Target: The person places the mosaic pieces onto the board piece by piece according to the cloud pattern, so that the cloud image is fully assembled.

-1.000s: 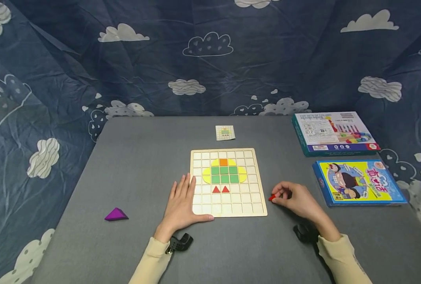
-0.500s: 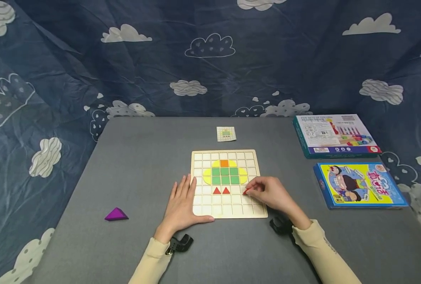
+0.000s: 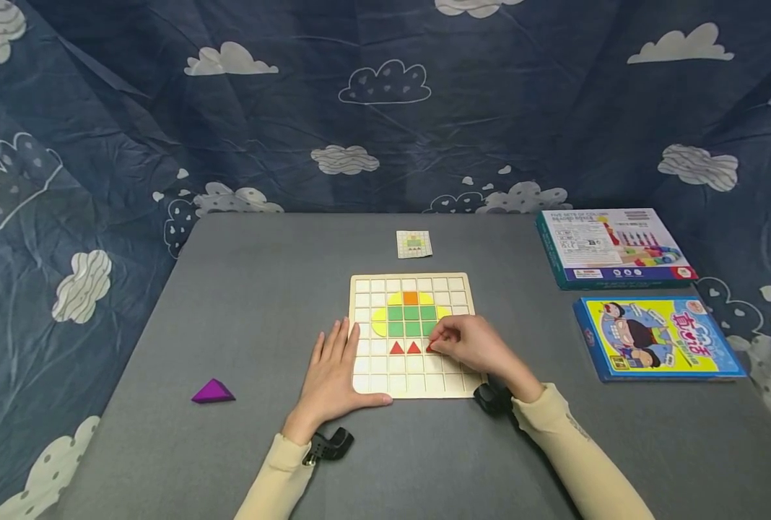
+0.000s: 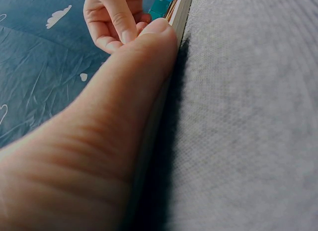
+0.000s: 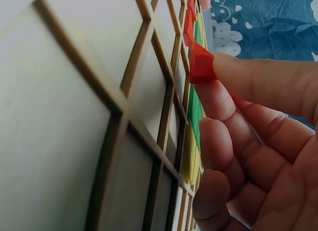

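My right hand point(image 3: 468, 345) pinches a small red triangle tile point(image 5: 201, 64) between thumb and index finger, right at the grid board. In the head view that tile is mostly covered by the fingers, beside two red triangles point(image 3: 414, 348) lying in one row of the wooden grid board point(image 3: 395, 386). Above them on the board are green squares point(image 3: 411, 313), an orange square point(image 3: 410, 297) and yellow rounded pieces point(image 3: 379, 323). My left hand point(image 3: 333, 375) lies flat with fingers straight along the board's left edge, its thumb point(image 4: 149, 52) at the front edge.
A small pattern card point(image 3: 414, 245) lies behind the board. Two boxes, one white and teal point(image 3: 616, 245) and one blue and yellow point(image 3: 658, 338), lie on the right. A purple pyramid-shaped piece point(image 3: 213, 391) sits on the left of the grey table point(image 3: 262, 289).
My right hand has moved left from the table beside the board to over it, carrying the red triangle to the row with the other two. The left hand has stayed in place.
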Motion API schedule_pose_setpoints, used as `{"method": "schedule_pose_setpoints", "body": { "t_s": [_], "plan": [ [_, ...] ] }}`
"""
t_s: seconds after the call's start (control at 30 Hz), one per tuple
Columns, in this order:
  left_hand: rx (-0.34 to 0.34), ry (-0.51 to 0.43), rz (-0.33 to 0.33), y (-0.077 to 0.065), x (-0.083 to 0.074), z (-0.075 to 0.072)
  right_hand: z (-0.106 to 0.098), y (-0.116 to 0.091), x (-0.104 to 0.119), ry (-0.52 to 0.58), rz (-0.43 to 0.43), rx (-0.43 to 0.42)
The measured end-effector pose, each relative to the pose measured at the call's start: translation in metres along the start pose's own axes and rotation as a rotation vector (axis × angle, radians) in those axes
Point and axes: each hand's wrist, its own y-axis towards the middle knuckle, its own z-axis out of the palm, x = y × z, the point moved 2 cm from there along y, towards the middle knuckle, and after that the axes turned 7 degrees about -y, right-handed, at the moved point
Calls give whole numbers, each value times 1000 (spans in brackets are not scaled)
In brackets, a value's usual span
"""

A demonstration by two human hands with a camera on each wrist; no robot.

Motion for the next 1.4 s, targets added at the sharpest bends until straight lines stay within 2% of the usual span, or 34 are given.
{"method": "schedule_pose_setpoints", "body": {
  "t_s": [0.2,0.5,0.83,1.0,1.27,1.4],
  "plan": [
    [-18,-3,19,0,-1,0,4,2,0,-19,16,22],
    [14,-4,-8,2,-1,-1,1,2,1,-31,35,2],
    [21,-8,-9,-1,-1,-2,2,2,4,-62,104,-41],
    [9,-11,-3,-1,-1,-2,3,3,4,-62,133,-32],
    [4,-9,9,-1,-1,0,5,-4,5,-70,134,-19],
    [6,-12,2,-4,-1,0,6,-11,4,-69,88,-9]
  ]
}}
